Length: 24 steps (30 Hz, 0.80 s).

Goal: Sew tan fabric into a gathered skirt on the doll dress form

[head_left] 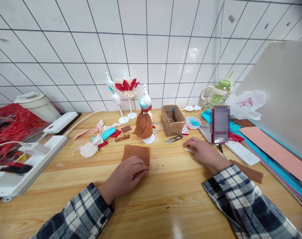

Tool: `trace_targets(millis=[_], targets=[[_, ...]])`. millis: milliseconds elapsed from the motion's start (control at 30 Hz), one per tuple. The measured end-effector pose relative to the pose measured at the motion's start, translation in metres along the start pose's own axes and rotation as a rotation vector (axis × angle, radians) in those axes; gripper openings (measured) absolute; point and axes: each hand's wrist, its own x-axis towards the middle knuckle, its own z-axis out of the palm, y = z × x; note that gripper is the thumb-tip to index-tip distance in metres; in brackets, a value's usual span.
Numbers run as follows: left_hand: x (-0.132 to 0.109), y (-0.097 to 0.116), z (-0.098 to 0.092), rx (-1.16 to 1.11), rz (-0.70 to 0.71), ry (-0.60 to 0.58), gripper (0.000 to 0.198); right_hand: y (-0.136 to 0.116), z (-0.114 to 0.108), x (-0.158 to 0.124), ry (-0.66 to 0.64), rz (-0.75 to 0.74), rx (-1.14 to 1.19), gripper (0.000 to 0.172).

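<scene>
My left hand [128, 174] lies over the near part of a square brown cloth [136, 152], fingers stretched across it to its right side. Farther right, my right hand [202, 151] is low over the table with curled fingers around a small white stick [189, 150]; part of the grip is hidden. Beyond the cloth stands a small white dress form [145, 99] wearing a gathered brown skirt [143, 125], a red waistband and a light-blue top band. Thread snips [174, 139] lie between it and my right hand.
Two more dress forms [128, 89] stand by the tiled wall. Fabric scraps [89, 149] lie left, beside a power strip [38, 169]. A cardboard box [173, 124], pink bowl [193, 123], upright phone [220, 124], green-lidded bottle [222, 89] and cloth strips [277, 149] stand or lie right.
</scene>
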Motion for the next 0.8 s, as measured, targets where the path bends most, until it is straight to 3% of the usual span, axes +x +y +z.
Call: trace_targets(millis=[333, 500, 800], targets=[[0.0, 0.001, 0.0, 0.011, -0.001, 0.017, 0.021, -0.013, -0.006, -0.001, -0.073, 0.043, -0.094, 0.023], [0.0, 0.0, 0.0, 0.01, 0.012, 0.014, 0.022, -0.009, -0.006, -0.002, 0.004, 0.056, -0.024, 0.034], [0.0, 0.0, 0.002, -0.003, -0.009, 0.008, 0.021, -0.013, -0.001, 0.007, 0.016, 0.039, -0.105, 0.016]])
